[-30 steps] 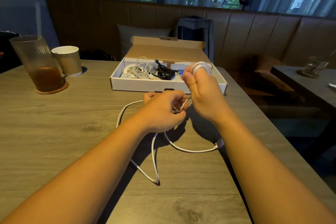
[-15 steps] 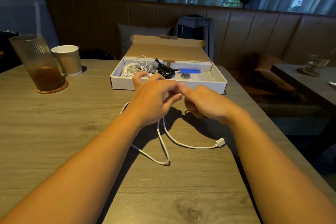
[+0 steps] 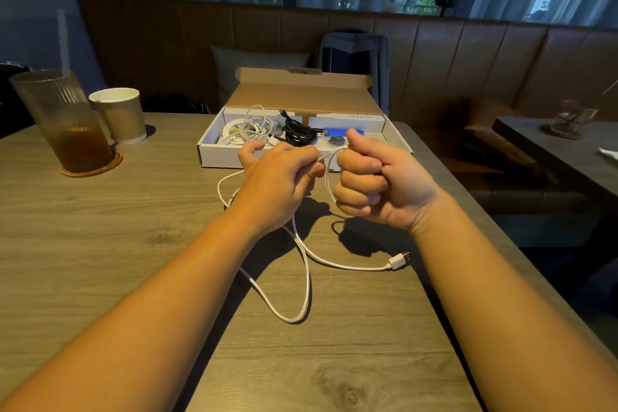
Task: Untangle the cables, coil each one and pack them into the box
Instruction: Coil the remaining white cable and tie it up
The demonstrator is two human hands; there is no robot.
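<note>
White braided cord is the piece in hand: the white cable [image 3: 351,266] runs from a pinch between the thumb and forefinger of the left hand [image 3: 281,184] in a short arc to the right hand [image 3: 374,187], which is curled in a fist with the thumb up and seems to hold a turn of cable against its fingers. Both hands hang just above the counter [image 3: 133,244], in front of the open box [image 3: 217,157], where a white coil [image 3: 247,130] and a black coil [image 3: 297,132] already lie. The rest of the cable trails on the counter below the hands, crossing itself in a long loop, with the USB plug [image 3: 398,261] lying free near the right forearm. That crossing is the likely trouble: pulling slack through too quickly could draw the loop into a knot, or bring the plug through it and snag. A loose turn could also slip off the fist if the left hand lets the cable go slack, undoing the coil. The glass [image 3: 63,124] and paper cup [image 3: 120,115] stand well apart to the left, so a spill looks unlikely.
</note>
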